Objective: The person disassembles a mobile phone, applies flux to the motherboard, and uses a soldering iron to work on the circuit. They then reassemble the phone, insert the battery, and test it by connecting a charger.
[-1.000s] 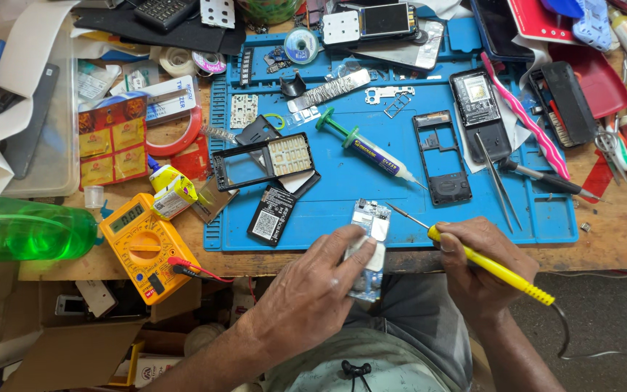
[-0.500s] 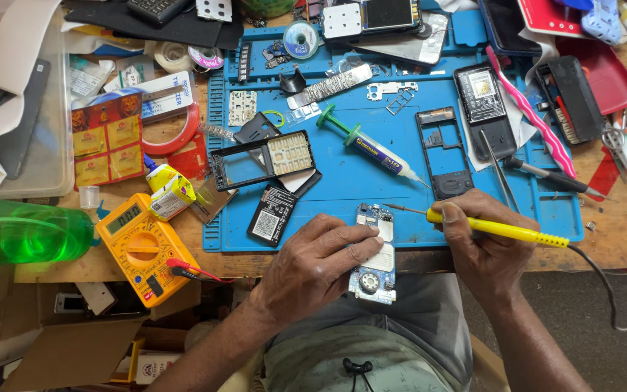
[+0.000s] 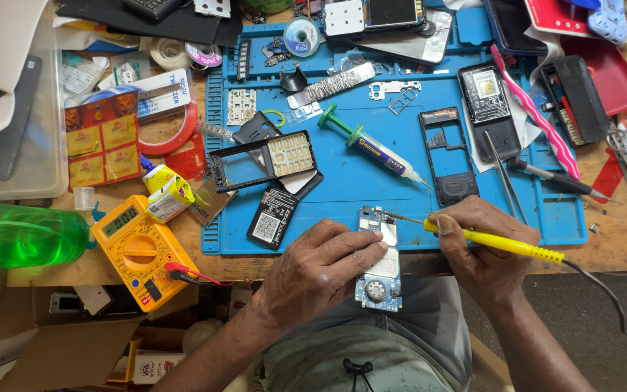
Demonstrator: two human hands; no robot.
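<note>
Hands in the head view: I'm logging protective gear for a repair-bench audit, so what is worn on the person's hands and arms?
Nothing: the left hand and right hand are bare, without gloves, rings or a watch. Both forearms are uncovered; no sleeve shows.

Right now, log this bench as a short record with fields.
Left hand: presses on a phone circuit board at the table edge
Right hand: grips a yellow soldering iron, tip at the board's top
Surface: blue work mat
On mat: syringe, phone frame
Left of mat: orange multimeter, green bottle
</note>
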